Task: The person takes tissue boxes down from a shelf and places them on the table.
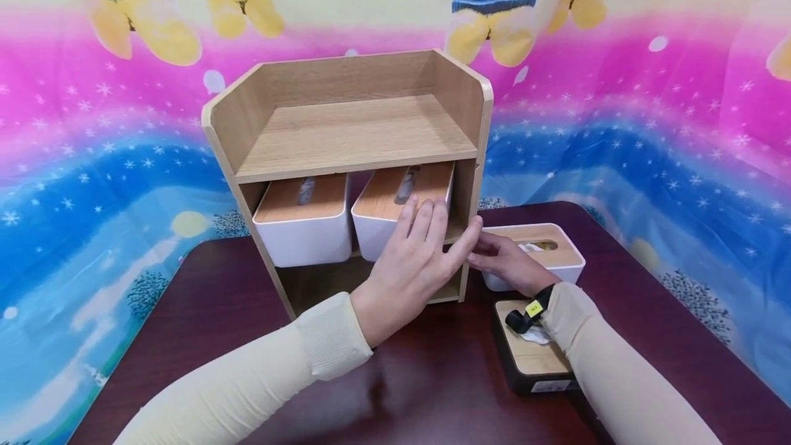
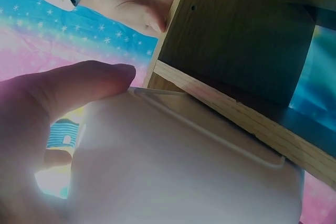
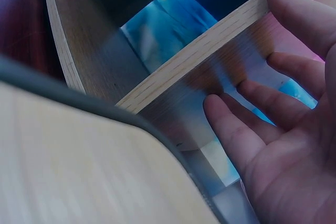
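In the head view my left hand (image 1: 410, 266) lies against the front of a white tissue box (image 1: 371, 232) with a wooden lid. Its fingers reach straight up over the lid and its thumb spreads to the right. This box sits in the upper bay of a wooden shelf unit (image 1: 352, 129), beside another white tissue box (image 1: 303, 235), and its front juts out past the shelf edge. My right hand (image 1: 509, 263) is at the unit's right side panel. In the right wrist view its fingertips (image 3: 212, 103) touch the panel's outer face, with the thumb by the front edge.
A third white tissue box (image 1: 568, 263) stands to the right of the unit, behind my right hand. Nearer, a dark tissue box (image 1: 531, 356) with a wooden lid lies under my right wrist. The dark red table (image 1: 445, 376) meets a printed cloth backdrop (image 1: 649, 122).
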